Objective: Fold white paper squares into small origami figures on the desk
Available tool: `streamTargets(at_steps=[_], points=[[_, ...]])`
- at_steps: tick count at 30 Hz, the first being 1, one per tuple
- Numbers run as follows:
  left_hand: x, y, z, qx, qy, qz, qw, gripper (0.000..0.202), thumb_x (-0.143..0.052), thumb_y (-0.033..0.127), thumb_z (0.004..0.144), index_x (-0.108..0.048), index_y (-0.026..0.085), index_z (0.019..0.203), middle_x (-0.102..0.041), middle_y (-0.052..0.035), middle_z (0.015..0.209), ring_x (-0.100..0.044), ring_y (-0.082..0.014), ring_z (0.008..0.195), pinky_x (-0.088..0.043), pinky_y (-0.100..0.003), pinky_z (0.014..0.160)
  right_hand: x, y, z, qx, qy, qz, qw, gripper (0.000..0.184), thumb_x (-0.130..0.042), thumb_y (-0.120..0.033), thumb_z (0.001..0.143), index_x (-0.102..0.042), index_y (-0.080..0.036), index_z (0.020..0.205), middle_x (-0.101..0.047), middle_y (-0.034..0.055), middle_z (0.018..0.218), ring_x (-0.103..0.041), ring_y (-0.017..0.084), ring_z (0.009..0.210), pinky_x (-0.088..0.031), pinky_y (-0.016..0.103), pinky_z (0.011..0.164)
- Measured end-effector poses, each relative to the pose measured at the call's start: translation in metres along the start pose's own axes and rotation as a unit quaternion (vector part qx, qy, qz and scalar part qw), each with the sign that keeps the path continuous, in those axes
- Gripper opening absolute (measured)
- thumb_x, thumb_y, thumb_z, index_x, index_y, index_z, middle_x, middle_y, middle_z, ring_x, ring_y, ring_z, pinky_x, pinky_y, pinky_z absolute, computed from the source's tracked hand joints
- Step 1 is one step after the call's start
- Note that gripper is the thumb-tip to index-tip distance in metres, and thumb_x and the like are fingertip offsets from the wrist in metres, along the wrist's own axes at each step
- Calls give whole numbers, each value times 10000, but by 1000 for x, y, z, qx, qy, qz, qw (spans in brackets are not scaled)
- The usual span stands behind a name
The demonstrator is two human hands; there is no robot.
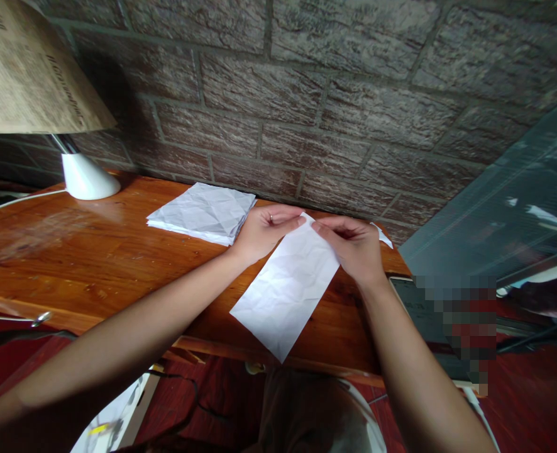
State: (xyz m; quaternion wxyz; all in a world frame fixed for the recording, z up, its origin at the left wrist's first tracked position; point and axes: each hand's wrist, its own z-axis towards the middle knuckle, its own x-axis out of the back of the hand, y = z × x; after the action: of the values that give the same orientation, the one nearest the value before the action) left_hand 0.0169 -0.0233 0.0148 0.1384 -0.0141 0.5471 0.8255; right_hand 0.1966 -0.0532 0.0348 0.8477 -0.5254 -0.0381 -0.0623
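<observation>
A creased white sheet of paper [290, 283] slants toward me over the wooden table, its near corner close to the front edge. My left hand [269, 229] pinches its far end between thumb and fingers. Beside it, my right hand [354, 242] grips the same end from the other side, thumb on top. Both sets of fingertips nearly meet at the paper's top edge, and some fingers are hidden beneath it. A stack of crumpled white paper [203, 211] lies just left of my left hand. Past my right hand a small white paper scrap [383, 236] shows.
A lamp with a white base [87, 176] and newsprint-patterned shade [33, 75] stands at the left of the wooden table [94, 264]. Behind runs a stone-block wall [297, 100]. A translucent grey panel [505, 189] rises at right, near a dark flat object [415, 308].
</observation>
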Motion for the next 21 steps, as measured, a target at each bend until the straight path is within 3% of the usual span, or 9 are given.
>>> streamTargets(at_steps=[21], points=[[0, 1, 0, 26, 3, -26, 999, 426, -912, 451, 614, -791, 167, 907, -808, -72, 928, -754, -248, 897, -587, -402, 867, -1, -1, -1, 15, 3, 8, 1000, 189, -868, -393, 718, -804, -245, 817, -800, 29, 869, -719, 184, 762, -597, 336, 746]])
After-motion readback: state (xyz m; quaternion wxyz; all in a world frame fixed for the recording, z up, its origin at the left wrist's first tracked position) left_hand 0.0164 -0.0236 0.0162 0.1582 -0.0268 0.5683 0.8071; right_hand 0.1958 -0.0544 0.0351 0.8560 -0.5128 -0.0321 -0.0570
